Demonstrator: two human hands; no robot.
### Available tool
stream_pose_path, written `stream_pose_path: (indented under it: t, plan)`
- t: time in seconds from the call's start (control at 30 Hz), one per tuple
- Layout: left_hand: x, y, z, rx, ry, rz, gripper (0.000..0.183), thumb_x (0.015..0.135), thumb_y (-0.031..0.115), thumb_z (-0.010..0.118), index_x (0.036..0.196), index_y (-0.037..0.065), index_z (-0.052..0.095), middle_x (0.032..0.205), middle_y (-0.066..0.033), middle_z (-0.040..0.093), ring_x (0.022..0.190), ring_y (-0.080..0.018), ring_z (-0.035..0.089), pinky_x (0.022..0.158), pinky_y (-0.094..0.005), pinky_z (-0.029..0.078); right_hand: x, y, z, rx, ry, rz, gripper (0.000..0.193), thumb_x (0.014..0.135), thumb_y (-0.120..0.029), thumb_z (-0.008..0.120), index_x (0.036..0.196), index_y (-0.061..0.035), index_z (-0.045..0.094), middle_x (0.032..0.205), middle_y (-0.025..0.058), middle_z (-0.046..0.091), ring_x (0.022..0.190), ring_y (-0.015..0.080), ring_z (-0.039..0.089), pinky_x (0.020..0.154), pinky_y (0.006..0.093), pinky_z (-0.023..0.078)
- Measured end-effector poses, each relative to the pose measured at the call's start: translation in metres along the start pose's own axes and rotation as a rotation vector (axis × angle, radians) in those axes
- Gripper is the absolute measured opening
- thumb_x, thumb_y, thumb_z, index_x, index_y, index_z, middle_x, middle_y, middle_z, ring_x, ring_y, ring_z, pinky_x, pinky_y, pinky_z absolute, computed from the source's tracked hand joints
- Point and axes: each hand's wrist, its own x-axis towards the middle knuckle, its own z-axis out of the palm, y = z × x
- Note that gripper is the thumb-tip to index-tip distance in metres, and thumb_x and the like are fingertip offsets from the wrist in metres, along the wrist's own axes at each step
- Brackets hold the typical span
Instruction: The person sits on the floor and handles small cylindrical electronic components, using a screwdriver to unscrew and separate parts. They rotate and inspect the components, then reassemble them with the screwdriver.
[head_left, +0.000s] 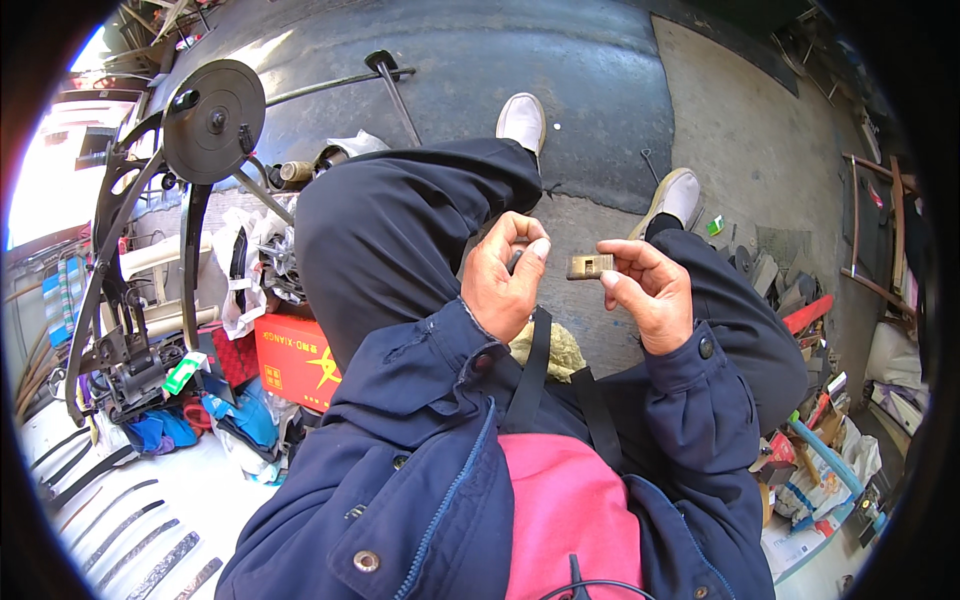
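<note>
Right fingers (640, 257): pinching one small brownish block (588, 267). Left fingers (508, 228): pinching one dark piece (514, 262). Step, I judge: handling parts; next move calls for steady grip.

Wide fisheye view from the left one of two cameras worn side by side on a person's head, looking steeply down along the wearer's own body, with the scene upright and not mirrored. Take the pink shirt (570, 505) as landmark: it lies close to the lens. Just beyond the shirt, also at close range, are the left hand (503, 277) and right hand (655, 297). Farther beyond it are the shoes (521, 123) and the floor (745, 150). Straight edges bend outward around the rim.
</note>
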Motion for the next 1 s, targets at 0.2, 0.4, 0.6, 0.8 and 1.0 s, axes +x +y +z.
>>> stream_pose_path:
  t: [0.2, 0.4, 0.6, 0.8, 1.0]
  plan:
    - [-0.003, 0.002, 0.001, 0.122, -0.048, 0.059, 0.011, 0.103, 0.014, 0.055, 0.098, 0.004, 0.055, 0.072, 0.0044, 0.049, 0.068, -0.0022, 0.042, 0.061, -0.0233, 0.037, 0.000, -0.001, 0.000, -0.001, 0.003, 0.000, 0.030, 0.093, 0.000, 0.067, 0.123, 0.0040, 0.066, 0.087, -0.0007, 0.062, 0.073, 0.0051, 0.057, 0.065, 0.0209, 0.047]
    - [-0.004, 0.005, 0.007, 0.091, -0.028, -0.042, 0.007, 0.100, 0.011, 0.062, 0.098, 0.005, 0.059, 0.068, 0.0066, 0.047, 0.065, -0.0011, 0.039, 0.058, -0.0220, 0.034, 0.001, 0.000, -0.002, 0.008, 0.015, 0.008, 0.030, 0.093, 0.000, 0.068, 0.123, 0.0041, 0.066, 0.087, -0.0004, 0.062, 0.072, 0.0055, 0.057, 0.064, 0.0208, 0.047]
    - [-0.008, 0.013, 0.010, 0.212, -0.031, -0.008, 0.013, 0.092, 0.014, 0.074, 0.103, 0.010, 0.069, 0.060, 0.0021, 0.045, 0.056, -0.0046, 0.041, 0.053, -0.0260, 0.036, 0.002, 0.002, -0.003, 0.012, 0.016, 0.007, 0.029, 0.093, 0.000, 0.068, 0.121, 0.0038, 0.066, 0.087, -0.0005, 0.062, 0.071, 0.0052, 0.057, 0.064, 0.0207, 0.046]
    - [-0.010, 0.014, 0.012, 0.415, -0.097, 0.053, 0.015, 0.088, 0.019, 0.077, 0.099, 0.013, 0.070, 0.066, -0.0091, 0.062, 0.049, -0.0175, 0.054, 0.051, -0.0331, 0.043, 0.002, 0.004, -0.004, -0.019, -0.020, 0.034, 0.029, 0.092, -0.001, 0.070, 0.121, 0.0029, 0.067, 0.085, -0.0013, 0.062, 0.071, 0.0047, 0.057, 0.063, 0.0204, 0.046]
    - [-0.012, 0.014, 0.013, 0.483, -0.109, 0.154, 0.014, 0.088, 0.016, 0.075, 0.098, 0.010, 0.066, 0.073, -0.0127, 0.068, 0.060, -0.0287, 0.067, 0.055, -0.0375, 0.049, 0.001, 0.004, -0.003, 0.002, -0.025, 0.057, 0.029, 0.093, -0.002, 0.071, 0.121, 0.0027, 0.067, 0.086, -0.0009, 0.063, 0.073, 0.0051, 0.058, 0.064, 0.0206, 0.048]
